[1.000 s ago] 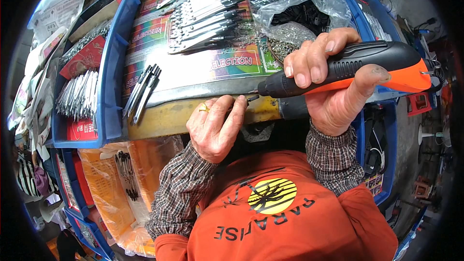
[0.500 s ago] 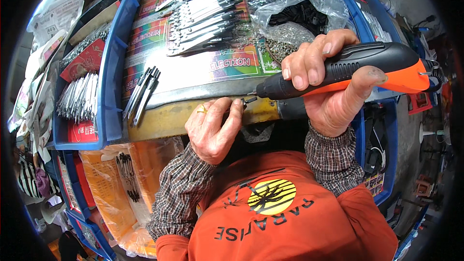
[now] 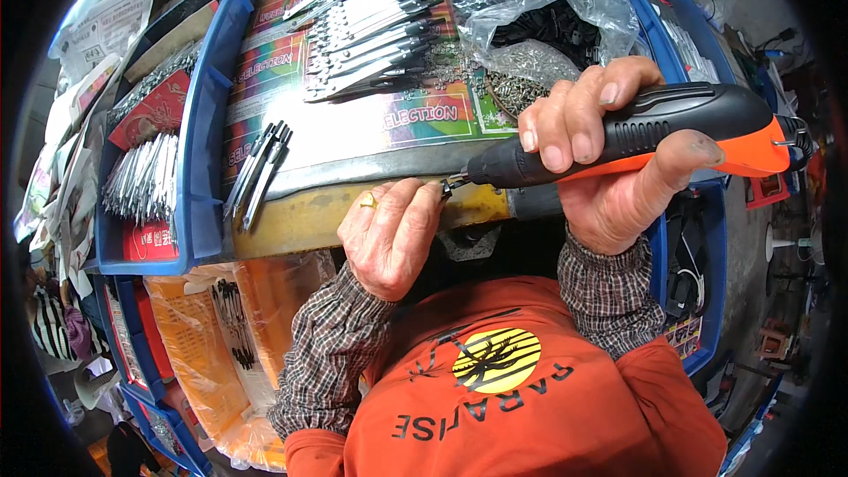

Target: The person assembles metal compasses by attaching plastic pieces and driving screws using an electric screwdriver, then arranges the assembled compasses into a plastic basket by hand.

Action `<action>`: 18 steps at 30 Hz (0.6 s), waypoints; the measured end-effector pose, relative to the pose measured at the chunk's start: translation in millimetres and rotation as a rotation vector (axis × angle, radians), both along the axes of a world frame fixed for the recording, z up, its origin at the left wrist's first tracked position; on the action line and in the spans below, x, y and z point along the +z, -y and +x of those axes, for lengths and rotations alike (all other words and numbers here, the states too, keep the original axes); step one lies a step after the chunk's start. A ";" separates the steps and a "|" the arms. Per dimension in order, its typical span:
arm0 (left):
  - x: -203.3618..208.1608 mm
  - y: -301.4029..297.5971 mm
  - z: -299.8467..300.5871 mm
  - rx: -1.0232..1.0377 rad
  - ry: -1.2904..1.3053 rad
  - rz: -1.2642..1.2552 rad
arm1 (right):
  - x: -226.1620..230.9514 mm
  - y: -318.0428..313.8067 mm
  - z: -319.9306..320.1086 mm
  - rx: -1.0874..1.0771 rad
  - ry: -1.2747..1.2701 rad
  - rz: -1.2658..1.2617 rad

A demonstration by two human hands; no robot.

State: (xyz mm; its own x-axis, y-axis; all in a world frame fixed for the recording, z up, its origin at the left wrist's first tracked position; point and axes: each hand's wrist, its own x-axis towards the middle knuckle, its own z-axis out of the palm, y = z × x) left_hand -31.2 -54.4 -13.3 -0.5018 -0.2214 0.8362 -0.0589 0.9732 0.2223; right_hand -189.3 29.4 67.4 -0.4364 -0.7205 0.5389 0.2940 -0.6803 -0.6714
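My right hand (image 3: 601, 155) is closed round a black and orange electric screwdriver (image 3: 707, 124), its fingers over the top and its thumb stretched along the near side. The bit points left and meets a small dark part (image 3: 448, 187) at the fingertips of my left hand (image 3: 393, 234). That hand pinches the part over the bench's front edge; the fingers hide most of it, so I cannot tell its kind. Left of it, a few slim black-and-silver pieces (image 3: 259, 172) lie at the edge. Farther back lies a large row of similar pieces (image 3: 371, 31).
Small metal screws (image 3: 517, 88) lie heaped beside a clear plastic bag (image 3: 548, 0) of black parts. A blue bin (image 3: 208, 124) with silver pieces stands at left, and blue bins (image 3: 658, 26) stand at right. Below the bench is an orange plastic-lined container (image 3: 190, 336).
The screwdriver's tip has dipped slightly and now meets the part in my left fingers. My right hand has shifted a little right and down; my left hand has barely moved.
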 end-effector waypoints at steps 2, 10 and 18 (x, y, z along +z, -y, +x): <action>1.1 1.6 1.7 -0.028 0.059 -0.030 | 1.7 -0.8 0.7 -0.028 -0.051 0.025; 2.3 0.1 1.9 -0.004 0.072 -0.061 | -0.6 -0.9 1.4 0.024 -0.005 0.009; -0.2 0.5 1.4 -0.006 0.062 -0.035 | -2.1 -0.2 4.0 0.065 0.058 0.023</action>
State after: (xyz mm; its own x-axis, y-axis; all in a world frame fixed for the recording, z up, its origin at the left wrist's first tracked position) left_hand -29.7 -54.9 -13.5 -0.5539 -0.1898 0.8107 -0.0659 0.9806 0.1845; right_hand -185.3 29.7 65.3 -0.4187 -0.7602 0.4968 0.3759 -0.6431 -0.6672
